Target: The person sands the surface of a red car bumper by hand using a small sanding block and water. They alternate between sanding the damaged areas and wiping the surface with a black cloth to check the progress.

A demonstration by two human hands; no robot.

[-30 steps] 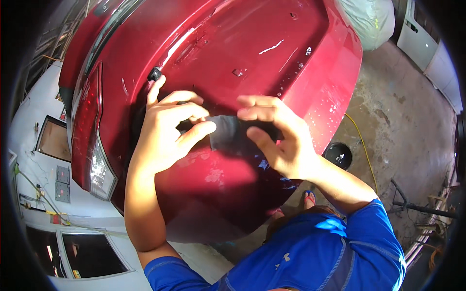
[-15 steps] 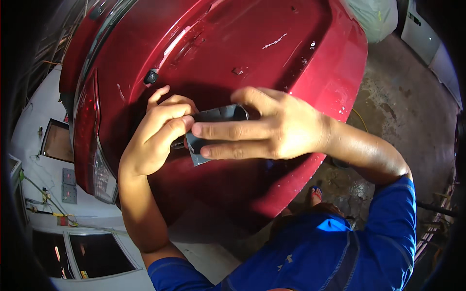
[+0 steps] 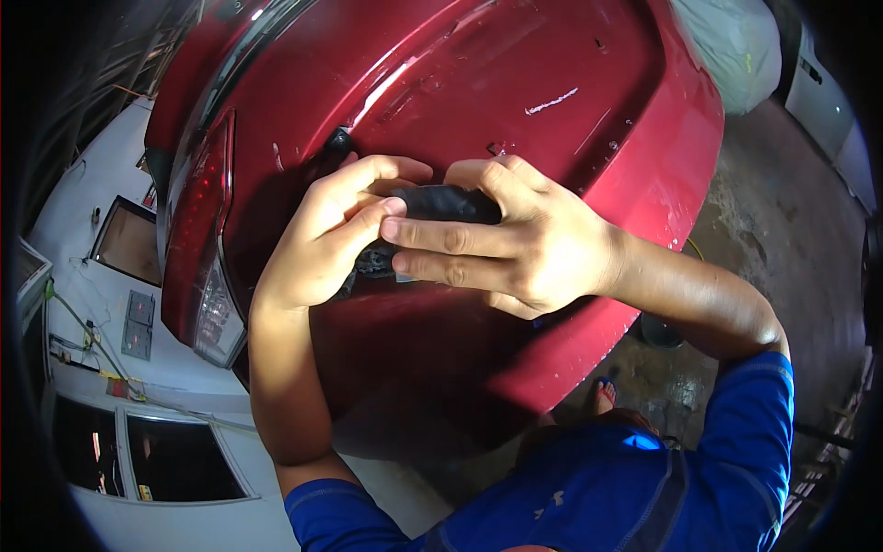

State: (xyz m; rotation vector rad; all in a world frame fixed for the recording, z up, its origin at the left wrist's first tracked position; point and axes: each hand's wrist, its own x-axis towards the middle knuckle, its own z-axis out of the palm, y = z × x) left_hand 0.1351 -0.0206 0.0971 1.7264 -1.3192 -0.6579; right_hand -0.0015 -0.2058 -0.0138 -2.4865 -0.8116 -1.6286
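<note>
Both my hands meet over the rear of a red car [image 3: 552,55]. Between them is a dark grey sheet, seemingly sandpaper [image 3: 446,204], bent into a curve. My left hand [image 3: 322,244] pinches its left end, thumb pressed near the edge. My right hand [image 3: 538,235] grips the sheet from the right, two fingers laid across its front and their tips by my left thumb. Below those fingers, beside my left palm, shows a black lumpy thing [image 3: 375,260]; its kind and how it is held are hidden.
A tail light [image 3: 202,202] sits at the car's left corner, and pale scuffs mark the paint. A white covered bundle [image 3: 731,55] stands at the upper right. Wet concrete floor [image 3: 782,221] lies to the right; a white wall with windows [image 3: 175,455] is on the left.
The sheet's lower flap, which hung open below my right fingers, is now mostly folded out of sight. The black lumpy thing shows more. The view has shifted, so the car appears further right.
</note>
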